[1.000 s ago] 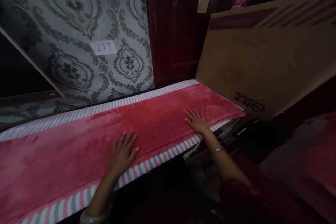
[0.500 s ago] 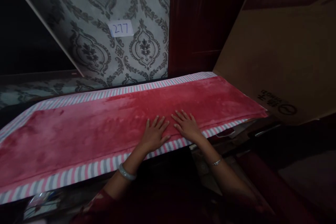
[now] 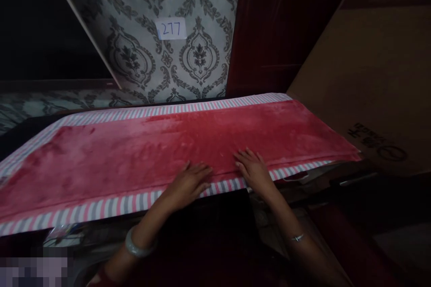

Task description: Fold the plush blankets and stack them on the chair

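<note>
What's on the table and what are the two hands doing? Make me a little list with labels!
Cloth: red fleece blanket with pink, grey and white striped borders, spread flat
Left hand: palm down on the blanket's near edge
Right hand: flat on the near edge, close beside the left
Wall: patterned wallpaper with a paper label reading 277
Right side: big cardboard box leaning
</note>
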Tool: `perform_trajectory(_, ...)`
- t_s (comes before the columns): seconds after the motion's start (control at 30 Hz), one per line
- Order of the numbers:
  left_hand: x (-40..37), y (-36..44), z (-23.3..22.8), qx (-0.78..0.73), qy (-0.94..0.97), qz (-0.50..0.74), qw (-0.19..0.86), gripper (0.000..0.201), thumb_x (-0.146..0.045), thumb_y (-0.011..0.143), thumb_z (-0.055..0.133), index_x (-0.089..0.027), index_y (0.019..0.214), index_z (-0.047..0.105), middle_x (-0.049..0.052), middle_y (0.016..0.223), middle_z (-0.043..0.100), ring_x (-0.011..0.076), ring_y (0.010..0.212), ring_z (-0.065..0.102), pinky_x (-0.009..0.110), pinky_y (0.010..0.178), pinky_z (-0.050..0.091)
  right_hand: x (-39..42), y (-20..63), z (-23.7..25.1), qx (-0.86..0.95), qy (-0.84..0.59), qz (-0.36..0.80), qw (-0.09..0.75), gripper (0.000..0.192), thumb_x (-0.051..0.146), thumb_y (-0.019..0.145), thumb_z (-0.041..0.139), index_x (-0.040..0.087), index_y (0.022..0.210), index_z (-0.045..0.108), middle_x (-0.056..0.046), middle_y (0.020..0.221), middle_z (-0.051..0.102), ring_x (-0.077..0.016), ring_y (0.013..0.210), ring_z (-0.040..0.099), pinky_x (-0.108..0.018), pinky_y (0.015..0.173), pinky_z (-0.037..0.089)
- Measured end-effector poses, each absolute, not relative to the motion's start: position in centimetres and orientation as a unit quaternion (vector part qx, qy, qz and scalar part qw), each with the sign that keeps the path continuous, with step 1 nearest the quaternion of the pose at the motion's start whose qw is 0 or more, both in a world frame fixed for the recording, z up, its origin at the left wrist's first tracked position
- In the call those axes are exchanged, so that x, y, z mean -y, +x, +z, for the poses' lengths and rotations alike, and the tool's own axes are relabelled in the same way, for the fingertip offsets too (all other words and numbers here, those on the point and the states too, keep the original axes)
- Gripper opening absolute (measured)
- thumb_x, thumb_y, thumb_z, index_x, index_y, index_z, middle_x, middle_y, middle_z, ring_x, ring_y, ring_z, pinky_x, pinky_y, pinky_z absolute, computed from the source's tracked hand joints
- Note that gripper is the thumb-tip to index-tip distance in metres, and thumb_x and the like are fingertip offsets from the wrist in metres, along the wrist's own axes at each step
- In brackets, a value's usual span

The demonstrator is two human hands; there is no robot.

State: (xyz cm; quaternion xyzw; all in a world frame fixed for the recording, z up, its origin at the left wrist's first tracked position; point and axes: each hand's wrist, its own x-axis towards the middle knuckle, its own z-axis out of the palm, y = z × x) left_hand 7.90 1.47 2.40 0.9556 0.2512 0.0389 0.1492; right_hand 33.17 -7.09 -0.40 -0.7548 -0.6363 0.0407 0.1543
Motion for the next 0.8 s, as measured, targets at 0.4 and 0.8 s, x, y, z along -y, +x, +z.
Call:
perform_trajectory(0.4, -3.6, 3.6, -0.1, -0.487, 0.871, 0.054, 0.012, 0.060, -0.050, 0.098, 0.044, -0.028, 0.153, 0.040, 0.009, 0.163, 0.030, 0.0342, 0.152, 0.022, 0.062, 0.119, 0.020, 3.9, 28.8, -1.6, 0.707, -0.702, 0.025, 0.089, 0.054, 0.042, 0.102, 0.037, 0.030, 0.154, 0.039, -0.004, 0.164, 0.029, -0.0284, 0.152, 0.022, -0.057, 0.119, 0.020)
perform_trajectory(0.8, -2.7, -5.6, 1.3, -0.618, 0.780, 0.094, -0.033, 0.060, -0.051, 0.098, 0.044, -0.025, 0.152, 0.043, 0.013, 0.164, 0.027, 0.0366, 0.152, 0.020, 0.066, 0.118, 0.019, 5.6, 31.0, -6.0, 0.740, -0.653, -0.080, 0.137, 0.057, 0.042, 0.099, 0.027, 0.026, 0.150, 0.047, -0.007, 0.157, 0.043, -0.0304, 0.146, 0.034, -0.056, 0.109, 0.037)
